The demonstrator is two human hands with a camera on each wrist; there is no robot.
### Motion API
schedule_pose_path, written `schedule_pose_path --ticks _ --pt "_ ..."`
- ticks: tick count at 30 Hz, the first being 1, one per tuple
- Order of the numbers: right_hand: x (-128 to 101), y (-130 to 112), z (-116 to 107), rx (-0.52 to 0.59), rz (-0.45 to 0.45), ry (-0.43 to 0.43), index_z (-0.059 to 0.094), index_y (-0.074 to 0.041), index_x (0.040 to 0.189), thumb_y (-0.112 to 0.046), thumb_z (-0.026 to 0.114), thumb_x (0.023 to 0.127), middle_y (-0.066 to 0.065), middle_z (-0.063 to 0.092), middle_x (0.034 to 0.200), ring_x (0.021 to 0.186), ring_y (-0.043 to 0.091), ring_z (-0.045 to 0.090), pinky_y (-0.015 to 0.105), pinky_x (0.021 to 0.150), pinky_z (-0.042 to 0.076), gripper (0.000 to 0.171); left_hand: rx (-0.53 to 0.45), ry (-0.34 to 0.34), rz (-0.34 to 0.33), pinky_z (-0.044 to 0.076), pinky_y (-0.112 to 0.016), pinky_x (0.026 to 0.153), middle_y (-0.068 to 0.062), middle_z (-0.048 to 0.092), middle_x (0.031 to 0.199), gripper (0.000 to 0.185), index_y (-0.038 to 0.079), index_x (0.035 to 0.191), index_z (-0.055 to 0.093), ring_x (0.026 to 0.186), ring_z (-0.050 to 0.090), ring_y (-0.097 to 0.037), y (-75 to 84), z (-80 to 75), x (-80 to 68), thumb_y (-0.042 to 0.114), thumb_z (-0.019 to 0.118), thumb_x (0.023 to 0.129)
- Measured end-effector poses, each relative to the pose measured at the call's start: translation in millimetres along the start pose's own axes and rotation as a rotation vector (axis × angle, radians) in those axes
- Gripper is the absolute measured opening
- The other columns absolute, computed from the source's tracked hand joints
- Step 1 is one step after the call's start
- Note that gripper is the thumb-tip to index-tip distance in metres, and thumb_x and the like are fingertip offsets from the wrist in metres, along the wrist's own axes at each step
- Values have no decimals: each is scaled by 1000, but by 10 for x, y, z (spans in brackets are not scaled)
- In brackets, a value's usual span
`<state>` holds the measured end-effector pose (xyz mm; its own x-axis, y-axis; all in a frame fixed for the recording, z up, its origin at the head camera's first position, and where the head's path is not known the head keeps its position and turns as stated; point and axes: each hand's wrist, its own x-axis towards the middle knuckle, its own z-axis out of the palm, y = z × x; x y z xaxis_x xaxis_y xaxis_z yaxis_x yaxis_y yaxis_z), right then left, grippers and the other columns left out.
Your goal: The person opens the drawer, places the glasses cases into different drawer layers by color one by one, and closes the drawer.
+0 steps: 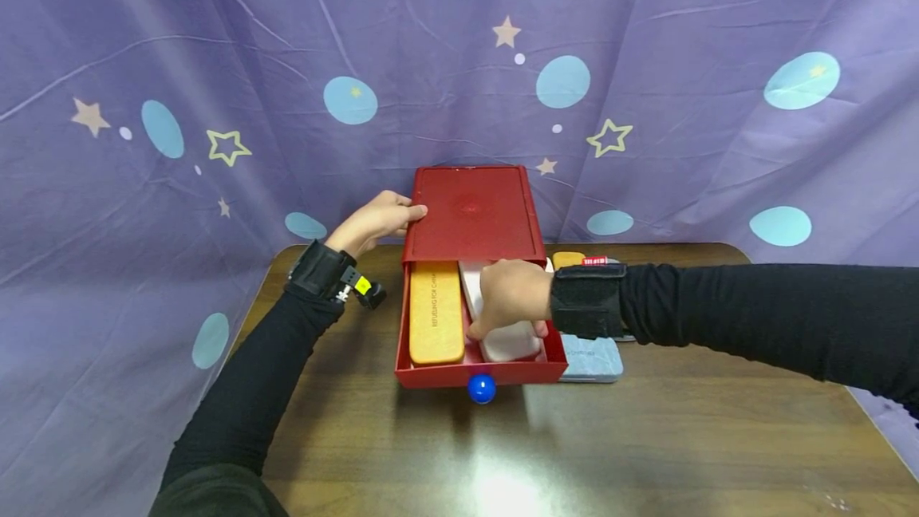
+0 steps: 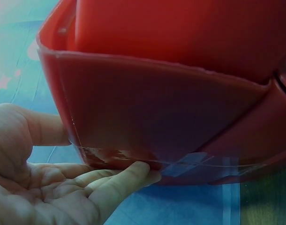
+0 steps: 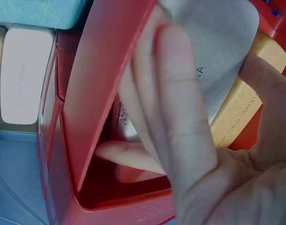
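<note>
In the head view a red box [image 1: 470, 210] has its red drawer [image 1: 438, 377] pulled out toward me, with a blue knob [image 1: 482, 388] at the front. A yellow case [image 1: 435, 313] lettered "REFUELING FOR CHINA" lies along the drawer's left side. Beside it is a pale grey case [image 1: 511, 343], slightly slanted. My right hand [image 1: 511, 294] reaches into the drawer and grips this grey case, thumb on its left side and fingers along its right. At the box's back left corner, my left hand [image 1: 380, 218] holds the edge; the left wrist view shows its fingers [image 2: 119, 185] beneath the bottom.
On the wooden table [image 1: 689, 421], right of the box, lie a light blue case [image 1: 592, 357] and another yellow case [image 1: 569, 258], partly hidden by the right arm. A white case [image 3: 28, 75] also shows there in the right wrist view. Behind the table hangs a purple patterned cloth [image 1: 445, 46].
</note>
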<state>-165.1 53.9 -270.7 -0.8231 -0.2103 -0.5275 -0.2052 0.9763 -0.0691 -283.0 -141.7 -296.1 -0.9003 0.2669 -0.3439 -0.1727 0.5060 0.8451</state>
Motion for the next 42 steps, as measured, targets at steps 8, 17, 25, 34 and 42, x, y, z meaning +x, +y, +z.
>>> schedule_pose_path --ticks 8,17,25,34,42 --pt "-9 13 -3 -11 -9 10 64 -6 86 -58 83 78 9 66 81 59 26 74 25 52 54 56 6 -2 2 48 -41 112 -23 60 141 47 -7 146 48 133 58 -33 -3 1 12 20 48 108" --pt "-14 7 -14 -23 -2 2 65 -4 98 -59 82 79 9 67 85 60 24 75 25 54 56 60 4 0 13 49 -41 112 -23 61 140 46 -6 145 50 132 59 -33 -7 -3 -7 21 48 108" --pt "-45 47 -31 12 -42 15 62 -6 87 -56 80 82 11 68 85 62 26 75 24 54 54 53 8 0 12 49 -41 111 -23 61 139 45 -6 145 50 131 59 -34 -9 -3 -8 21 47 109" --pt "-76 67 -83 18 -49 43 66 -7 88 -44 82 84 5 67 78 59 22 73 24 50 55 41 -8 2 8 49 -41 111 -24 60 140 46 -7 146 49 131 59 -33 -2 8 -4 20 48 109" --pt "-214 134 -248 -43 -80 0 64 -10 91 -36 80 87 3 65 78 57 17 69 23 52 54 31 -15 9 -2 50 -41 110 -24 61 140 47 -7 146 48 131 59 -33 -6 8 1 21 48 108"
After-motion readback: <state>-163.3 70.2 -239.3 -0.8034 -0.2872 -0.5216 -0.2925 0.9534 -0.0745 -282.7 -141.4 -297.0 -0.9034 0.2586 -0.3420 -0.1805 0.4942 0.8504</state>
